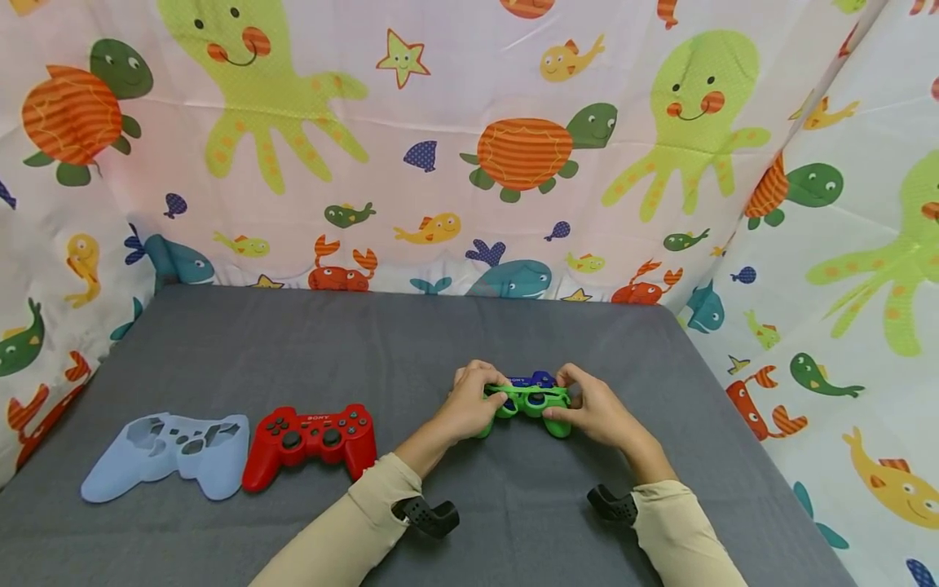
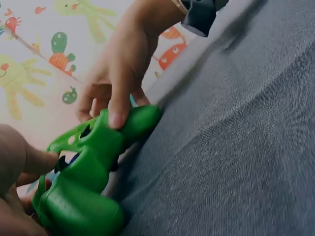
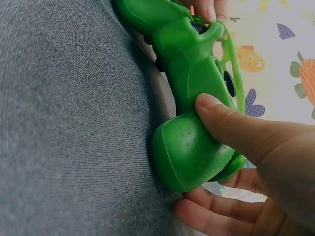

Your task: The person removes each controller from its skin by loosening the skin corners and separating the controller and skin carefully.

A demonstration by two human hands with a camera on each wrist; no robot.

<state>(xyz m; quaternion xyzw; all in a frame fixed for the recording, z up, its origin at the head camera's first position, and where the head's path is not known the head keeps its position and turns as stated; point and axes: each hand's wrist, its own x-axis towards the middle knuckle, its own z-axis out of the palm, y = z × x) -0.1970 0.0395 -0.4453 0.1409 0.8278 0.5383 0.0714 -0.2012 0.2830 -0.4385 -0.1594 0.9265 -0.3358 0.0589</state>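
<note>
A blue game controller (image 1: 543, 378) sits partly inside a green silicone cover (image 1: 559, 427), right of the table's middle. My left hand (image 1: 468, 401) grips the left side, its thumb at the cover's front opening. On the other side my right hand (image 1: 597, 410) pinches the cover, and in the right wrist view its thumb (image 3: 216, 110) presses the smooth green surface by the handle. A raised green strip (image 3: 232, 64) of the cover stands away from the controller along its upper edge. Dark thumbsticks show through the openings.
To the left, a red game controller (image 1: 315, 440) lies face up on the grey table (image 1: 411, 342). Beside it is a pale blue silicone cover (image 1: 172, 452). A curtain with sea animals (image 1: 440, 98) hangs behind the table and along its sides.
</note>
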